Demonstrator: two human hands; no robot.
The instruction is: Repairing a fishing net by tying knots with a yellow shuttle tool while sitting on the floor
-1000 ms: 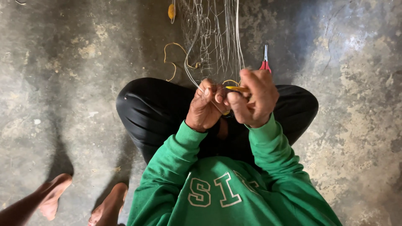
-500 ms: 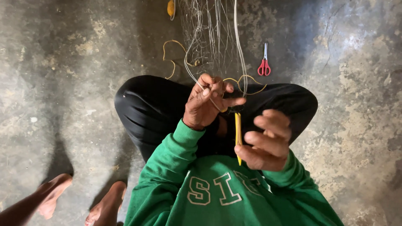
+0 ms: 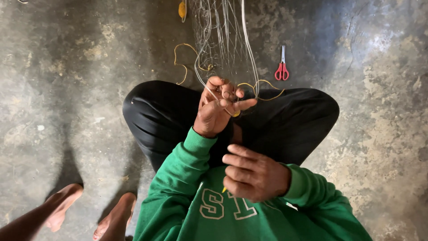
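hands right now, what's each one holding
left hand: pinching the fine net strands
right hand: closed on a yellow tool, only its tip shows

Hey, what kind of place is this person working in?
Probably a plain workroom or yard used for net-making, not a fitted workshop. The person sits cross-legged on a bare, stained concrete floor, the left hand gripping strands of a fine net, with red-handled scissors lying on the ground nearby.

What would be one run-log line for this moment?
left hand: grips net strands | right hand: fist near chest, yellow tip showing | scissors: on floor
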